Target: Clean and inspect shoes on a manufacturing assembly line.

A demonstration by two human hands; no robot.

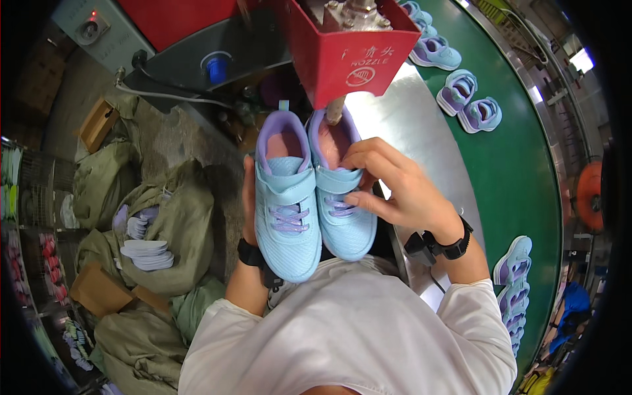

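Two light blue sneakers with purple linings and laces are held side by side before me, toes toward my body. My left hand (249,201) grips the left sneaker (288,237) from its outer side, most of its fingers hidden behind the shoe. On the right sneaker (345,234), my right hand (405,187) has its fingers at the strap and collar and its thumb by the laces. A metal nozzle tip (336,110) reaches down into the right sneaker's opening, from under a red housing (359,56).
A green conveyor belt (526,171) curves along the right, carrying several matching sneakers (484,115). Between it and me runs a shiny metal ledge (421,125). Olive sacks (184,217) stand at the left, one holding stacked white insoles (148,255). A grey control box (99,33) sits at upper left.
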